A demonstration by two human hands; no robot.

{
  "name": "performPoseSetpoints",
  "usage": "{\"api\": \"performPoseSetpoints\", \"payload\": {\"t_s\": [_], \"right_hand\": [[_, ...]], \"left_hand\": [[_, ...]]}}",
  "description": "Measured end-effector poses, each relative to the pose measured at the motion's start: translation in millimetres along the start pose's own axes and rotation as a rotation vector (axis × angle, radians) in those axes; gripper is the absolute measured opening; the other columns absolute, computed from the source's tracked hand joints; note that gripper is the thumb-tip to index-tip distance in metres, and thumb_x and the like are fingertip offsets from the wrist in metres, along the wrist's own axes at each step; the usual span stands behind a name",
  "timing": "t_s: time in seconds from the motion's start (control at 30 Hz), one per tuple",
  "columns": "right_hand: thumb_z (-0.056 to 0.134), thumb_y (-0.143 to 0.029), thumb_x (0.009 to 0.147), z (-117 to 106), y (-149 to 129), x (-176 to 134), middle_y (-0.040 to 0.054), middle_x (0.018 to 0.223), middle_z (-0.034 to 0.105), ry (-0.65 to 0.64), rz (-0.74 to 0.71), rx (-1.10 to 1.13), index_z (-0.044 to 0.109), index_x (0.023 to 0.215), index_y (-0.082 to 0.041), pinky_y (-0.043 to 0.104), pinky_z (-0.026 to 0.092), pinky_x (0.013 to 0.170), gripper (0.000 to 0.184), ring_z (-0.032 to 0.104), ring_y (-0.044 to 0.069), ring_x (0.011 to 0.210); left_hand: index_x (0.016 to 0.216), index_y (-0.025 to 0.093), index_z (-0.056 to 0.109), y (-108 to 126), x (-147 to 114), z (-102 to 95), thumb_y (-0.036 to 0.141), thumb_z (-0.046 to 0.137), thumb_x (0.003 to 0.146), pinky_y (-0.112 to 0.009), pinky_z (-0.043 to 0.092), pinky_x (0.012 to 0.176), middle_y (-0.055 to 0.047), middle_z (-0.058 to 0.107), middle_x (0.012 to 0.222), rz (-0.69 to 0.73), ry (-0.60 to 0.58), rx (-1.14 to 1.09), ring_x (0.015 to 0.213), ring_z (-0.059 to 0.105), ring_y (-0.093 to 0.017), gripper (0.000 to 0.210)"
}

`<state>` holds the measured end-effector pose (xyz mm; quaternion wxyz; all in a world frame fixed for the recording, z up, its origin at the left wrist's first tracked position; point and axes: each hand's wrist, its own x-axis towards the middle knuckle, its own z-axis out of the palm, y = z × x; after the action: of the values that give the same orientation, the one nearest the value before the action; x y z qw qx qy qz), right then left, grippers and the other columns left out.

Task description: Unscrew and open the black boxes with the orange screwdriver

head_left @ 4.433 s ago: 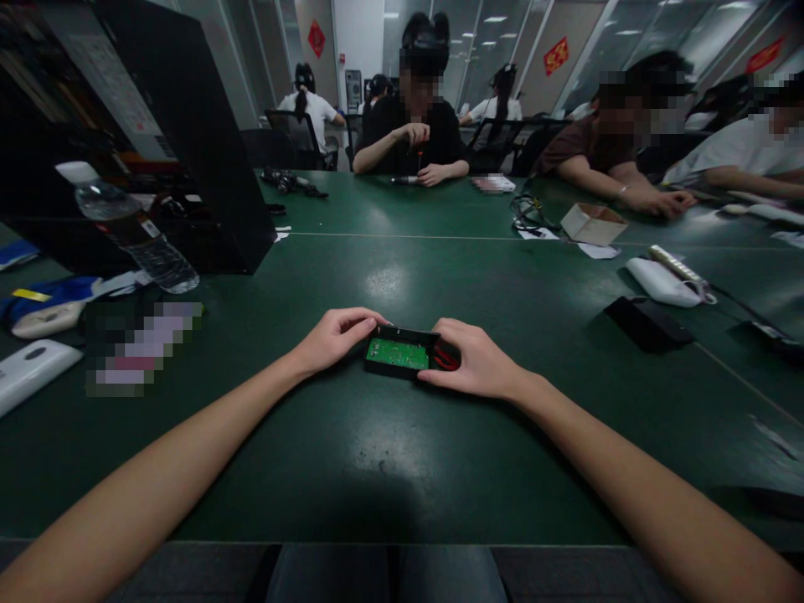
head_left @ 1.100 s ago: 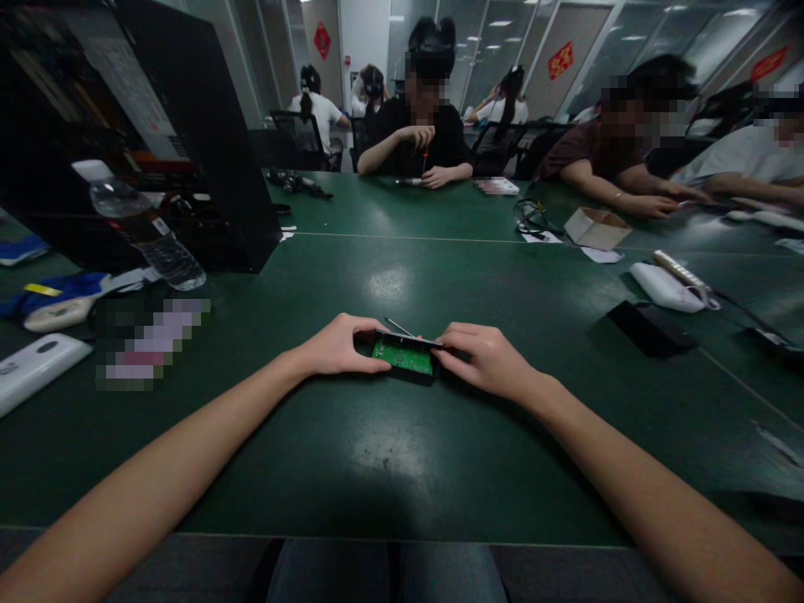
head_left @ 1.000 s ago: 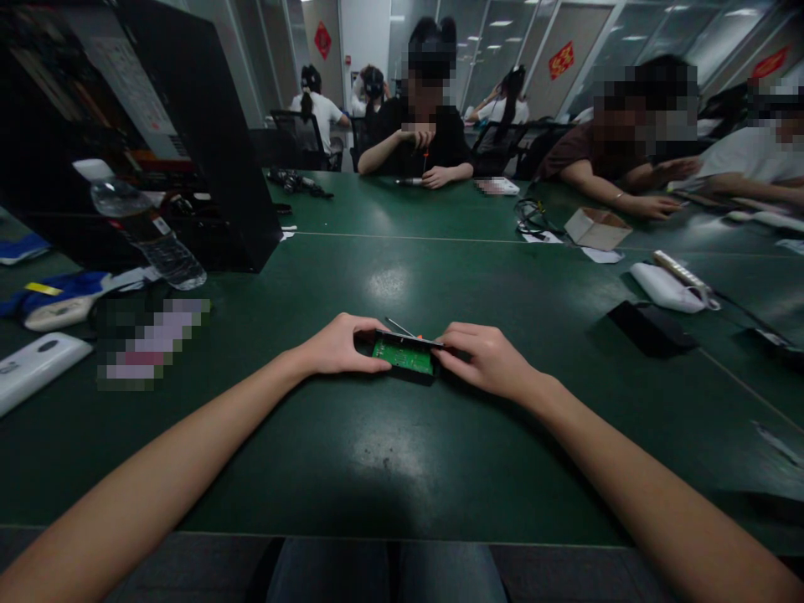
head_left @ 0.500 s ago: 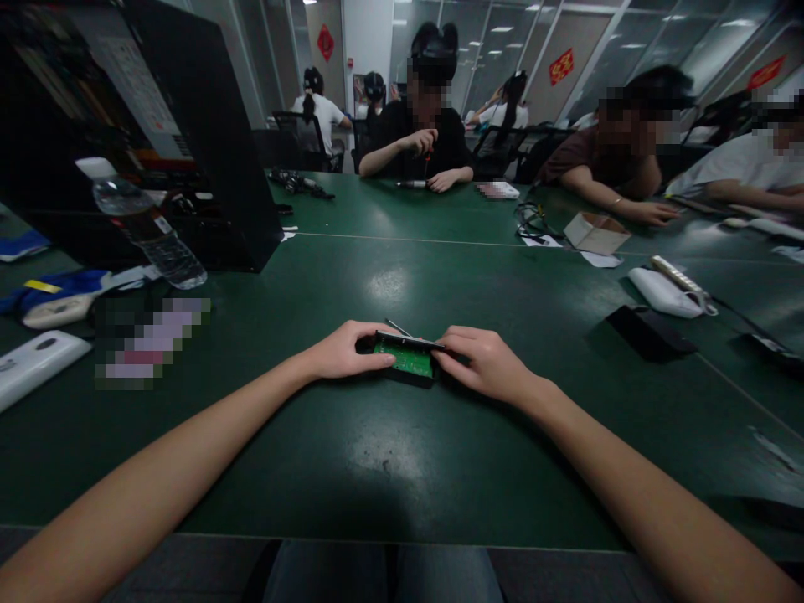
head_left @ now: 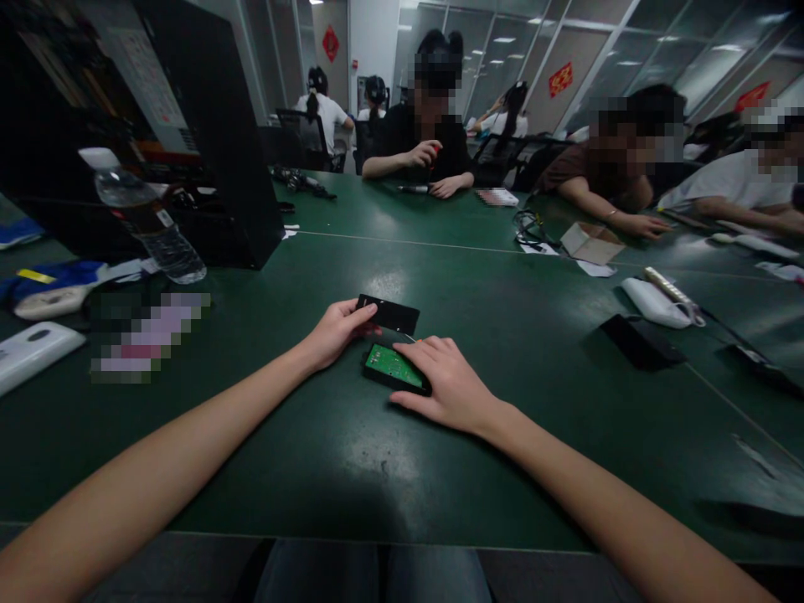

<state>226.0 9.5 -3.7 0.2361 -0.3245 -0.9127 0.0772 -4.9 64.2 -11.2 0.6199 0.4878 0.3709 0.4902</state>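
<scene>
My left hand (head_left: 332, 335) pinches one end of a flat black cover plate (head_left: 395, 315), thumb on top, and holds it apart from the case behind. Below it on the table lies a small black case (head_left: 395, 383) with a green circuit board (head_left: 393, 362) facing up. My right hand (head_left: 449, 381) grips the right end of this case, thumb along the near side and fingers over the far side, hiding part of the board. A thin light rod or wire (head_left: 410, 337) shows beside the right fingertips; what it joins to is hidden.
A large black computer case (head_left: 244, 167) and a water bottle (head_left: 147, 218) stand left, near a white device (head_left: 38, 356). Toward the right are a black box (head_left: 641, 339), a white adapter-like object (head_left: 653, 301) and an open carton (head_left: 590, 243). Several people sit around the green table (head_left: 301, 469).
The cover plate has come away from the case and moved up with my left hand. My right hand has shifted from the plate's edge down onto the case, baring the board.
</scene>
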Motion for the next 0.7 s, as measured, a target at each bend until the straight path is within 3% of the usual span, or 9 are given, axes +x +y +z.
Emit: {"api": "performPoseSetpoints", "payload": {"t_s": [0.23,0.43,0.57,0.7], "right_hand": [[0.053,-0.040,0.097,-2,-29,-16,0.0182,0.123,0.065,-0.106,-0.012,-0.024,0.048,0.143,-0.013,0.049,0.049,0.094,0.053,0.060,0.030,0.108],[0.053,-0.029,0.096,-20,-38,-94,0.0156,0.122,0.065,-0.048,0.099,-0.081,0.032,0.154,-0.025,0.049,0.055,0.085,0.062,0.064,0.030,0.102],[0.054,-0.034,0.094,-45,0,-161,0.0149,0.124,0.064,0.045,0.323,-0.230,0.031,0.155,-0.034,0.053,0.055,0.088,0.065,0.064,0.035,0.107],[0.048,-0.046,0.096,-87,73,-222,0.0185,0.115,0.066,0.101,0.567,-0.420,0.048,0.142,-0.018,0.051,0.054,0.087,0.054,0.066,0.034,0.101]], "left_hand": [[0.089,0.011,0.069,-1,2,0.6,0.049,0.081,0.075,-0.025,0.050,0.066,-0.005,0.073,0.078,-0.023,0.034,-0.057,0.066,0.066,-0.014,0.042],[0.088,0.010,0.070,-3,2,3.4,0.047,0.078,0.077,-0.027,0.051,0.068,-0.006,0.072,0.080,0.011,0.004,0.002,0.067,0.065,-0.014,0.039],[0.087,0.011,0.070,-4,2,4.7,0.048,0.075,0.079,-0.028,0.051,0.066,-0.007,0.072,0.081,0.039,-0.015,0.043,0.066,0.065,-0.015,0.039],[0.087,0.011,0.071,-8,4,4.1,0.048,0.073,0.080,-0.027,0.050,0.065,-0.006,0.071,0.077,0.055,-0.015,0.090,0.065,0.065,-0.015,0.037]]}}
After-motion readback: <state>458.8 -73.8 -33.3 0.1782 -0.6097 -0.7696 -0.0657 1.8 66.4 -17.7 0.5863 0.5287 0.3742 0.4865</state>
